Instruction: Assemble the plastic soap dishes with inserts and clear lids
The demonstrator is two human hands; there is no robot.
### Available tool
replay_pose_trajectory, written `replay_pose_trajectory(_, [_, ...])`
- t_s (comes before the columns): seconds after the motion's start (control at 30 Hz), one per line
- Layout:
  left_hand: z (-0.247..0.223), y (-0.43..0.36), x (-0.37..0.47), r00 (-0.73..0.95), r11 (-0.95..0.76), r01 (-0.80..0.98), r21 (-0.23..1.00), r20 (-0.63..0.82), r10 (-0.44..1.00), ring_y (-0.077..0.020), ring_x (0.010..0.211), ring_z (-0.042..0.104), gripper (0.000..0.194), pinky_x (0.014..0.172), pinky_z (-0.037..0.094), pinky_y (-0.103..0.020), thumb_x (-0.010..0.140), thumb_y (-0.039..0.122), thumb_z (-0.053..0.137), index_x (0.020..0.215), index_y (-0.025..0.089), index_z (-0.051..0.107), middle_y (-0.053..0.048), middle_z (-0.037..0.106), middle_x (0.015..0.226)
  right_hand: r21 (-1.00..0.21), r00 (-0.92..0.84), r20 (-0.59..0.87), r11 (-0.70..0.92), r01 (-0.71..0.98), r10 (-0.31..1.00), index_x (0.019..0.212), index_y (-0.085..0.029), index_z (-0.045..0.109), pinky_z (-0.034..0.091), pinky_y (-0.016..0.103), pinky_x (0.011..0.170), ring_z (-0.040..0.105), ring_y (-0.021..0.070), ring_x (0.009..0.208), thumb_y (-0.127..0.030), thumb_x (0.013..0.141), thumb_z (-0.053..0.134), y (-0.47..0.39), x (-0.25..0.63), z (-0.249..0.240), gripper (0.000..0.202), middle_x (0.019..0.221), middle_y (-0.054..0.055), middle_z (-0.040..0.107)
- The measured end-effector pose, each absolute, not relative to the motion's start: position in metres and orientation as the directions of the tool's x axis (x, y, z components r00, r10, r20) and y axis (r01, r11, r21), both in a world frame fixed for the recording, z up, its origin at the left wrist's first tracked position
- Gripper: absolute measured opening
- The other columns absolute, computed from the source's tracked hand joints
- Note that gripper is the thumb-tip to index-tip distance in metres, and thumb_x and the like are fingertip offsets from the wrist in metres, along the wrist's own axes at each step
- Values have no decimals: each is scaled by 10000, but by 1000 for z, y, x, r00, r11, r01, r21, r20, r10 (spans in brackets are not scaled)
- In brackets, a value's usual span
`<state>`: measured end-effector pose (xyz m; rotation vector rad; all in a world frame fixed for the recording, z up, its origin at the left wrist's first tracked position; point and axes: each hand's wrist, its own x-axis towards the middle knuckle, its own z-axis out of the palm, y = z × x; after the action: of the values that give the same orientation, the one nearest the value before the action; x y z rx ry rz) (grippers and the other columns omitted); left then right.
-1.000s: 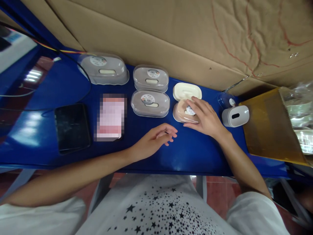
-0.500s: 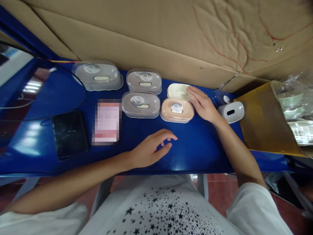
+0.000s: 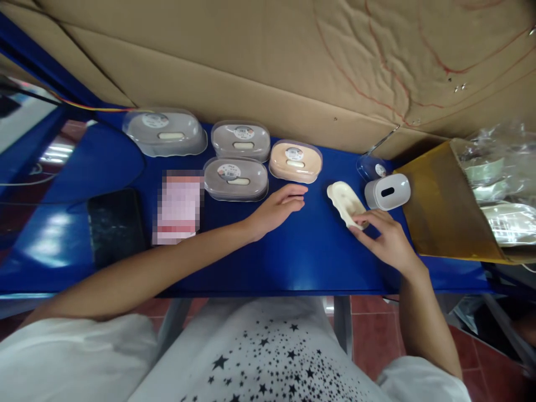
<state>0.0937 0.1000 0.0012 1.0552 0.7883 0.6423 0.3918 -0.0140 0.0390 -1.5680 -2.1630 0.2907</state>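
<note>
Between thumb and fingers of my right hand (image 3: 385, 240), a cream oval shallow tray (image 3: 344, 200) with a wavy rim is held tilted above the blue table (image 3: 310, 262). My left hand (image 3: 272, 213) has its fingers stretched forward and holds nothing, just below a peach lidded box (image 3: 298, 163) with a round label. Beside that box are two grey lidded boxes, one behind (image 3: 240, 142) and one in front (image 3: 235, 181). A grey-white oval cover (image 3: 387, 192) with a dark slot lies right of the tray, and a clear lid (image 3: 371, 167) is behind it.
A larger grey lidded box (image 3: 165, 134) stands at the back left. A pixelated pink-screened device (image 3: 179, 206) and a dark tablet (image 3: 115, 226) lie on the left. On the right, a cardboard box (image 3: 435, 206) holds plastic-wrapped pieces (image 3: 508, 220). Cardboard (image 3: 234, 61) lines the back.
My right hand has taken the cream tray from the back row and brought it right and nearer. The peach box has moved back into that spot. My left hand has reached forward.
</note>
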Motion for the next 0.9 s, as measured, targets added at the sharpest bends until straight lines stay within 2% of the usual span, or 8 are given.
replay_pose_trajectory(0.1, [4, 93, 82, 631, 605, -179, 776, -381, 676, -341, 1450, 625, 422, 1201, 517, -518, 945, 410, 782, 1311, 211, 713, -149, 698, 1504, -484, -325, 246, 406, 775, 913, 1221, -353, 739, 621, 511, 848, 784, 273, 922, -311, 1045, 743, -31, 364, 49, 181, 1036, 13, 825])
replay_pose_trajectory(0.2, [10, 82, 66, 763, 816, -179, 549, -446, 468, -386, 1405, 664, 576, 1119, 574, -542, 986, 627, 702, 1352, 183, 722, -177, 739, 1456, -518, -482, 224, 523, 677, 847, 1344, -383, 697, 617, 526, 998, 777, 247, 1061, -246, 1060, 723, -34, 333, 57, 316, 1133, -6, 820])
replay_pose_trajectory(0.33, [20, 74, 49, 805, 888, -179, 423, -456, 379, -354, 1349, 716, 633, 1102, 580, -459, 993, 637, 672, 1428, 182, 732, -131, 769, 1439, -538, -572, 163, 559, 631, 804, 1524, -431, 633, 523, 607, 1229, 596, 307, 1505, -433, 1099, 653, -10, 351, 70, 426, 1601, 41, 635])
replay_pose_trajectory(0.47, [25, 73, 37, 730, 859, -267, 438, -490, 477, -333, 1317, 735, 583, 1069, 596, -432, 1008, 571, 683, 1473, 222, 718, -96, 772, 1445, -334, -80, 199, 145, 932, 977, 1612, -324, 597, 269, 712, 1360, 290, 445, 1697, -600, 1017, 702, 20, 442, 62, 664, 1835, 129, 325])
replay_pose_trajectory(0.53, [22, 74, 34, 713, 843, -296, 449, -483, 508, -353, 1304, 741, 543, 1048, 609, -441, 1012, 546, 669, 1415, 191, 750, -112, 802, 1376, -211, 111, 47, -99, 972, 993, 1692, -217, 501, 228, 821, 1310, 214, 550, 1694, -591, 907, 814, 28, 482, 47, 924, 1835, 232, 274])
replay_pose_trajectory(0.63, [13, 75, 34, 710, 817, -333, 470, -445, 545, -381, 1315, 733, 439, 1074, 611, -467, 970, 414, 686, 1304, 149, 788, -132, 834, 1268, -144, 172, -83, -183, 973, 982, 1741, -229, 412, 378, 839, 1204, 360, 583, 1623, -512, 861, 832, 28, 502, 27, 1015, 1795, 249, 363])
replay_pose_trajectory(0.8, [4, 74, 35, 668, 808, -381, 450, -470, 577, -359, 1434, 665, 370, 1186, 563, -462, 961, 324, 694, 1280, 161, 786, -116, 809, 1353, -78, -112, 139, 123, 989, 984, 1421, -311, 746, 497, 695, 1094, 715, 433, 1284, -475, 1071, 624, 18, 436, 30, 405, 1412, 131, 771])
replay_pose_trajectory(0.9, [4, 71, 35, 684, 814, -401, 421, -453, 571, -378, 1489, 620, 420, 1192, 563, -529, 1033, 409, 659, 1376, 182, 740, -119, 749, 1478, -134, -271, 213, 303, 943, 939, 1408, -329, 746, 517, 578, 1051, 778, 334, 1099, -447, 1114, 607, 14, 376, 43, 346, 1238, 80, 839])
